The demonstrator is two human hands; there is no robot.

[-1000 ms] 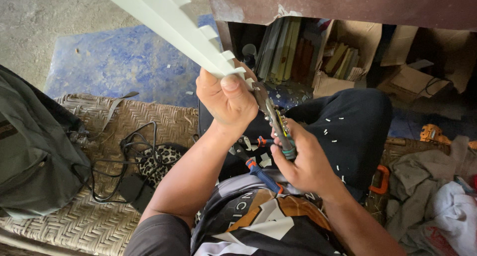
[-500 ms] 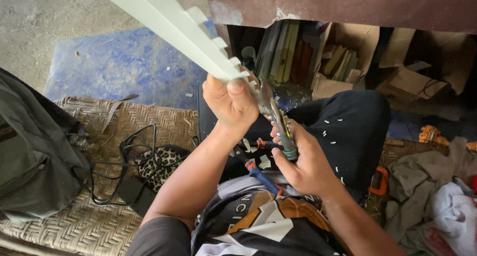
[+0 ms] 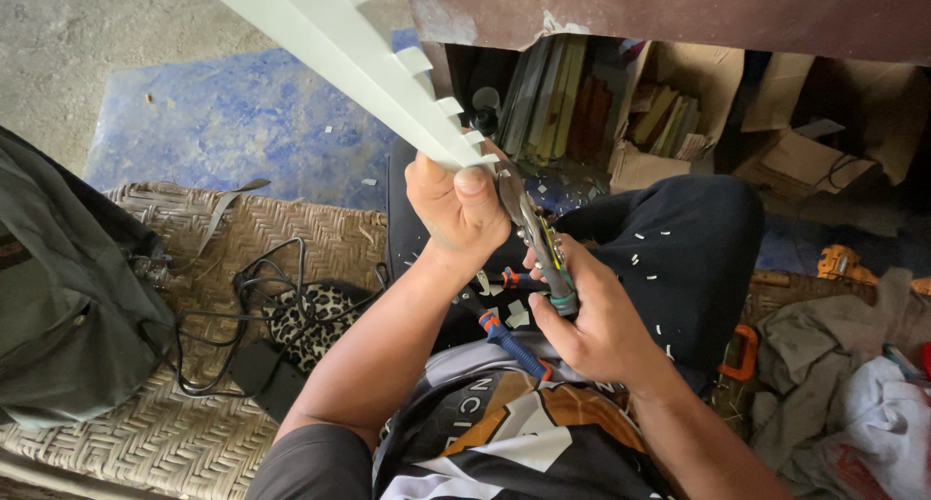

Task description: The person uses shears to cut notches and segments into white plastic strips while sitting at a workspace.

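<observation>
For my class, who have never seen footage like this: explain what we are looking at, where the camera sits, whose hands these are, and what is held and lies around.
There is no machine here. The one view comes from a camera worn on a person's head, looking down at their own lap and two bare hands. The left hand grips the end of a long pale strip with notches cut along one edge. The right hand is closed on the handles of metal snips, whose blades meet the strip's end. Small pale offcuts dot the dark trousers. A blue-handled tool lies in the lap. To the left, on a woven mat, lie black cables and a grey bag.
</observation>
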